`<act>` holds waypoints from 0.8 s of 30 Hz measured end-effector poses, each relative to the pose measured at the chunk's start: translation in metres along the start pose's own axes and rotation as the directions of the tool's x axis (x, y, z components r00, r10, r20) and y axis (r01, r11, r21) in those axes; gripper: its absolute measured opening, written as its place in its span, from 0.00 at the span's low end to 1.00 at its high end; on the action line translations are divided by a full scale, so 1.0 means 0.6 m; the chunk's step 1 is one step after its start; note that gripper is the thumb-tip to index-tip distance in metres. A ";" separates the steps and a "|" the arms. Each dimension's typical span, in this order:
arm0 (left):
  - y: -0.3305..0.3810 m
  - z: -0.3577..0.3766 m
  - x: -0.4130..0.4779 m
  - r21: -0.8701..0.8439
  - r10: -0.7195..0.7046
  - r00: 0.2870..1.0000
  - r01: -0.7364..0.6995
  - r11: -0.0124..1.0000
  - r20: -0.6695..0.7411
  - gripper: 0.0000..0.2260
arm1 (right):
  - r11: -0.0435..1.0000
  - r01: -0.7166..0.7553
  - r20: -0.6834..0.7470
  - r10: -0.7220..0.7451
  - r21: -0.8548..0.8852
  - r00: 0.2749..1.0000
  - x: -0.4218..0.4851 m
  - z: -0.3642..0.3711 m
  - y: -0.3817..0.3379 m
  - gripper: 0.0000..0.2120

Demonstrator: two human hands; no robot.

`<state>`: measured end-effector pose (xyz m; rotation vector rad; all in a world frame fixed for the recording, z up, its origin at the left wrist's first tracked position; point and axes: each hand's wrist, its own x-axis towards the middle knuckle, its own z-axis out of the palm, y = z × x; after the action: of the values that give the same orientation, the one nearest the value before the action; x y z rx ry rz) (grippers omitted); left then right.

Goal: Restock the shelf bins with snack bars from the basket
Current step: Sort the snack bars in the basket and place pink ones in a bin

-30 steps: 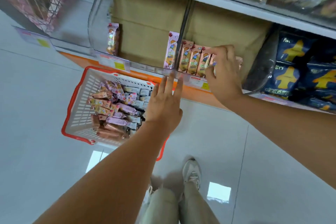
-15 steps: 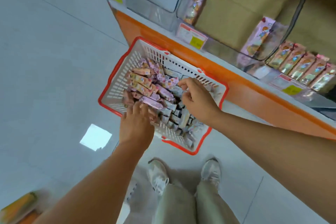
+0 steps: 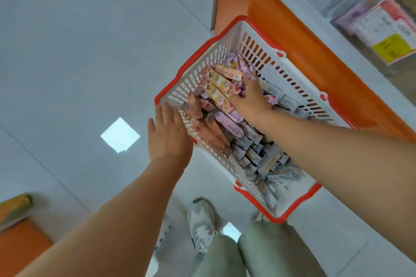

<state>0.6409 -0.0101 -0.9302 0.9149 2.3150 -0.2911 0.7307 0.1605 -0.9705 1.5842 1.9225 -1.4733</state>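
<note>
The basket [image 3: 292, 74] stood on the floor [image 3: 78, 51], just beside the shelf base [image 3: 304, 36], which ran behind it and to its right. The snack bars [image 3: 220, 87] lay piled inside the basket, across its whole length. The right hand [image 3: 249, 99] was inside the basket, on top of the pile near its middle. The left hand [image 3: 168, 135] was at the basket's near left corner, over the rim. A shoe [image 3: 201, 220] stood on the floor before the basket's near end. A price label [image 3: 387, 31] sat on the shelf edge, right of the basket.
</note>
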 end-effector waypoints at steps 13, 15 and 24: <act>0.011 0.045 0.024 -0.065 -0.112 0.993 0.111 0.992 -0.025 0.34 | 0.909 0.061 -0.144 -0.131 -0.412 0.981 0.102 0.051 0.000 0.21; 0.009 0.038 0.023 -0.077 -0.105 0.994 0.105 0.991 0.003 0.34 | 0.931 0.114 -0.126 -0.167 -0.346 0.978 0.091 0.047 0.001 0.18; 0.056 -0.061 -0.010 -0.105 -0.018 1.000 0.017 0.994 -0.011 0.29 | 0.932 0.345 -0.121 -0.332 0.113 0.936 -0.036 -0.066 -0.026 0.13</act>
<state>0.6498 0.0263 -0.8968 0.8470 2.3264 -0.1695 0.7413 0.1812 -0.9287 1.4561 2.2925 -1.7142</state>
